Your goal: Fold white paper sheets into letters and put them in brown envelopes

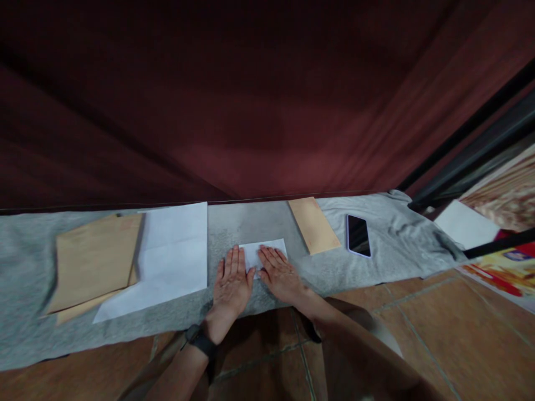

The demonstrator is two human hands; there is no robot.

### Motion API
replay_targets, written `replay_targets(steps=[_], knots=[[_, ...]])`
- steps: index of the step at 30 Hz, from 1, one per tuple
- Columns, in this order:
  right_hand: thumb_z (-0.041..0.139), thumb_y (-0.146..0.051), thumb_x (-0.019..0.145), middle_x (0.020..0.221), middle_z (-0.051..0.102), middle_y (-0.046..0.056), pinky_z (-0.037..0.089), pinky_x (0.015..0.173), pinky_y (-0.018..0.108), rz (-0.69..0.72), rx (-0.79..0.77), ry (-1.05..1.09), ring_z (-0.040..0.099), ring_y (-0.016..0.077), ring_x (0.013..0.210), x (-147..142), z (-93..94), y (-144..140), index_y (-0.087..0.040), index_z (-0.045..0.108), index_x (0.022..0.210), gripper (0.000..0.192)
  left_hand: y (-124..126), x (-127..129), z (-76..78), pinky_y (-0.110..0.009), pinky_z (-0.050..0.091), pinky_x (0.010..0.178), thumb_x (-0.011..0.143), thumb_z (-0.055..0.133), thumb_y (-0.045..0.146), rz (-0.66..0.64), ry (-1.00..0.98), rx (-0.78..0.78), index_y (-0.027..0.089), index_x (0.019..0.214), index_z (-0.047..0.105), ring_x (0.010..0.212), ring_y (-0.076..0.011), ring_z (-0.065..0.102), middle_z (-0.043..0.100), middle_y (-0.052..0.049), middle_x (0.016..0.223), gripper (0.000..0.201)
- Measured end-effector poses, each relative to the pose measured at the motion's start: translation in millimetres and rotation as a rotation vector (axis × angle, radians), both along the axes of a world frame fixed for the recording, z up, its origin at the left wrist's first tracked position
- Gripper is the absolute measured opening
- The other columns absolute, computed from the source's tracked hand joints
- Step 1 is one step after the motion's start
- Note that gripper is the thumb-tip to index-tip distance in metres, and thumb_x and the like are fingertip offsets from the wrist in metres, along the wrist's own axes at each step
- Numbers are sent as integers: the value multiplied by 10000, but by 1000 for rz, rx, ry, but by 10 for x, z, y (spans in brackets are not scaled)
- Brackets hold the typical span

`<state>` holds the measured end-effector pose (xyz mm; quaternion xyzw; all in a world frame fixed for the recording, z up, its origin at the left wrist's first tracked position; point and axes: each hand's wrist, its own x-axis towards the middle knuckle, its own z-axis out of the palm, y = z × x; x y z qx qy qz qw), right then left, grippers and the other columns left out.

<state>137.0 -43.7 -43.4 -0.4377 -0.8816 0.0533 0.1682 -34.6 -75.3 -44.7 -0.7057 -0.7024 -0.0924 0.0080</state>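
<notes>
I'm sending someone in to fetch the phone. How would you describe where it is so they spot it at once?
Start at the grey cloth spread over the tiled floor, below the dark red curtain. Right of the two hands, past the slim tan envelope, lies the phone. It is the only dark, glossy thing there; everything else on the cloth is paper.

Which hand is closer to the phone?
The right hand. It lies flat on the folded white paper, with the phone off to its right on the grey cloth. The left hand lies farther away, on the paper's other side.
</notes>
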Motion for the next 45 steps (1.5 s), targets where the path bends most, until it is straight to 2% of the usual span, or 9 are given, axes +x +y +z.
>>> replay_targets(steps=[4,8,14,16,31,36,40,42,45], knots=[[431,-355,1039,1616,342,145,288,1238,431,-54,20,-19,321,239,1502,35,-38,-20,-74,357,1550,587,-12,-24,10,-502,218,1241,1008,304,361,0,-10,5,51,1549,328,1533,-282,254,356,-186,1609,624],[465,-364,1024,1607,352,170,282,1237,441,-93,61,-28,316,266,1503,102,-65,-6,-51,379,1536,606,-26,-9,29,-522,227,1240,1010,300,353,-6,-24,58,8,1523,359,1525,-307,269,374,-218,1591,621],[466,-310,1011,1616,343,161,270,1239,440,-92,96,-48,304,257,1508,113,-123,-6,-63,379,1539,589,-32,160,-5,-474,303,1234,1018,311,320,-251,-114,153,100,1554,336,1521,-252,288,388,-143,1606,581],[453,-275,1006,1622,333,153,258,1243,430,-103,98,-57,295,248,1512,112,-133,-9,-66,369,1544,584,-29,195,-40,-465,322,1229,1027,302,336,-279,-122,155,101,1553,338,1518,-244,295,398,-145,1599,577],[370,-417,1047,1625,304,175,225,1251,458,-215,-26,-118,253,264,1528,341,-122,17,-41,286,1574,653,-36,112,-188,-497,311,1216,1014,323,383,-137,-64,181,30,1530,361,1508,-302,310,339,-206,1607,626],[426,-473,1023,1621,307,187,246,1237,467,-291,-68,-120,287,303,1513,360,-108,31,-32,336,1554,696,-54,86,-185,-488,305,1218,1014,311,362,-88,-42,197,9,1515,377,1514,-298,297,353,-207,1600,617],[465,-435,1006,1610,313,224,270,1223,502,-362,-80,-77,312,333,1499,356,6,89,-18,382,1528,673,-60,71,-175,-482,296,1223,1008,320,362,-82,-43,187,26,1526,366,1515,-289,295,363,-196,1599,619],[435,-388,1016,1622,300,210,275,1222,514,-331,-47,-21,284,322,1513,316,85,126,-37,367,1539,634,-56,73,-173,-485,292,1225,1005,320,359,-80,-36,177,19,1523,369,1514,-293,299,361,-201,1600,621],[376,-333,1035,1635,305,155,295,1225,508,-180,-21,60,246,274,1530,172,160,145,-90,338,1563,583,-51,77,-170,-486,290,1225,1001,317,348,-74,-16,160,12,1515,382,1512,-297,303,364,-204,1598,617]])
